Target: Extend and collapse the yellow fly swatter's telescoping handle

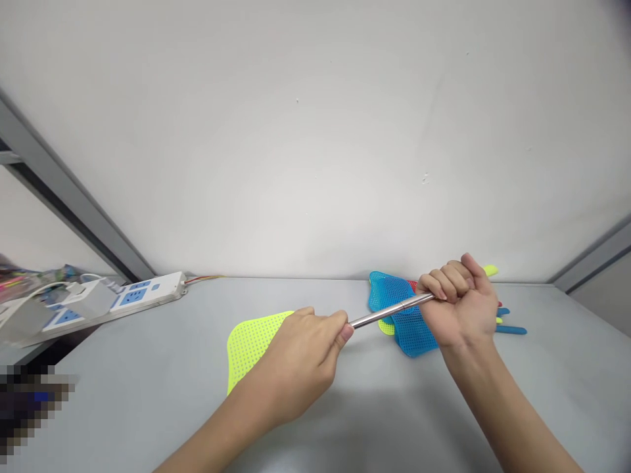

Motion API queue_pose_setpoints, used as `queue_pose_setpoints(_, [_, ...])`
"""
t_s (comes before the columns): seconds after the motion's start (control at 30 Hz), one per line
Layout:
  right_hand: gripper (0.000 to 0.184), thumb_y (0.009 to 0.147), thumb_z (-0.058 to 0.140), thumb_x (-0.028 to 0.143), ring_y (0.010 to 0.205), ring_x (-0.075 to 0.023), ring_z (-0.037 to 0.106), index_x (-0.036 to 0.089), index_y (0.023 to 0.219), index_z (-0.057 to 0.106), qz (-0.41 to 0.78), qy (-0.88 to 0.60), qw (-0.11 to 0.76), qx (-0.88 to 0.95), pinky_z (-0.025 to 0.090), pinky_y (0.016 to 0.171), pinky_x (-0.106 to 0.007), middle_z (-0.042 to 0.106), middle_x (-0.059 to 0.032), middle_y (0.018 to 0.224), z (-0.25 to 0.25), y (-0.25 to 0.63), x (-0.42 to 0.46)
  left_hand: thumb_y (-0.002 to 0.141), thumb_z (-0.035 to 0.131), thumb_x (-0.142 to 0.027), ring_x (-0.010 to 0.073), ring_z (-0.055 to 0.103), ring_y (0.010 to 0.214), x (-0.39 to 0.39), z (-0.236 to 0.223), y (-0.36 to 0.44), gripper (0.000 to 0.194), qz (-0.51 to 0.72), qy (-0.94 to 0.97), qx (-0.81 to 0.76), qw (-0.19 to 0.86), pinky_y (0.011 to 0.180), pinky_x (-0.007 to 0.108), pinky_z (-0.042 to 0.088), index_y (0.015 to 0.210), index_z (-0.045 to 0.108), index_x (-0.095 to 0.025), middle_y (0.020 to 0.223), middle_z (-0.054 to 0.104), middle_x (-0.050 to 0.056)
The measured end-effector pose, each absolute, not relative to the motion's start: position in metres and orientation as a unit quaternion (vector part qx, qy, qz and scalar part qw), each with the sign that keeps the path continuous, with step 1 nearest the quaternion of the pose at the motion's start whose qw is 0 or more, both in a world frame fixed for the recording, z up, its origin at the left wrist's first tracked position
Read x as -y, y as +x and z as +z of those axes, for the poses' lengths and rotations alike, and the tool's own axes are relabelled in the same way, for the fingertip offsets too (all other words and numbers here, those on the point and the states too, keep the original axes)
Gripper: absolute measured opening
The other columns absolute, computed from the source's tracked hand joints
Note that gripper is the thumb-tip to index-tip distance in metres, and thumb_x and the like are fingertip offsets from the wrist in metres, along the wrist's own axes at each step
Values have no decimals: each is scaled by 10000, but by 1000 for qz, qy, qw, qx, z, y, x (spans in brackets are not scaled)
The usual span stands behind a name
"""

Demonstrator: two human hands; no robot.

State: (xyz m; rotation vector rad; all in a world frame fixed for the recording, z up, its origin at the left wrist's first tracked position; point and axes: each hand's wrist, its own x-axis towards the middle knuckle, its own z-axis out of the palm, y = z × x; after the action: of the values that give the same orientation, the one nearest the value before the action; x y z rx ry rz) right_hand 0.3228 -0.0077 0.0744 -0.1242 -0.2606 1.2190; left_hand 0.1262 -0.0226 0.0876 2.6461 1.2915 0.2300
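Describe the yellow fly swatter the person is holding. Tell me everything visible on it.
The neon-yellow fly swatter has a flat, plastic-looking head with rounded corners and a dense grid of small holes. Its shiny metal rod handle runs level toward the right. The left hand closes around the rod near the head, hiding their join and part of the head. The right hand grips the rod farther along in a fist. Whether the head touches the grey table cannot be told.

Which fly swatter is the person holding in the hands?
The neon-yellow one with steel handle, held by the left hand and right hand; the blue one and others lie piled on the table.
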Motion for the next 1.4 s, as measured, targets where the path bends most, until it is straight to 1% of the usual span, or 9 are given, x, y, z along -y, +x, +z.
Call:
queue_pose_setpoints(0.4, [345, 712, 420, 154, 348, -72, 89, 169, 500, 148, 599, -3, 795, 98, 214, 338, -204, 77, 66, 395, 64, 318, 4, 826, 124, -375, 140, 318, 504, 17, 84, 124, 350, 87, 877, -461, 101, 476, 264, 179, 573, 272, -184, 454, 336, -19])
queue_pose_setpoints(0.67, [341, 707, 426, 169, 349, -73, 86, 167, 491, 162, 599, 0, 793, 110, 206, 339, -204, 73, 66, 394, 63, 312, 5, 818, 124, -408, 125, 308, 514, 12, 77, 123, 354, 95, 870, -461, 149, 477, 254, 185, 573, 241, -181, 480, 315, -30])
queue_pose_setpoints(0.9, [342, 706, 428, 182, 348, -72, 76, 167, 488, 165, 592, -17, 797, 118, 208, 336, -201, 69, 69, 394, 65, 307, 7, 812, 131, -417, 101, 253, 466, 7, 74, 124, 351, 103, 855, -443, 247, 448, 248, 182, 562, 182, -175, 491, 244, -38])
queue_pose_setpoints(1.2, [348, 717, 421, 196, 356, -70, 89, 167, 498, 152, 582, -45, 800, 137, 233, 346, -189, 66, 67, 402, 65, 301, 11, 814, 152, -381, 100, 232, 455, 11, 80, 127, 335, 122, 854, -448, 235, 442, 250, 165, 551, 188, -177, 478, 235, -38])
queue_pose_setpoints(1.4, [366, 715, 426, 208, 358, -68, 83, 167, 502, 131, 576, -79, 800, 149, 219, 341, -185, 65, 67, 401, 64, 296, 12, 815, 160, -380, 97, 229, 453, 12, 79, 130, 340, 119, 854, -446, 240, 440, 241, 169, 546, 203, -177, 477, 246, -39])
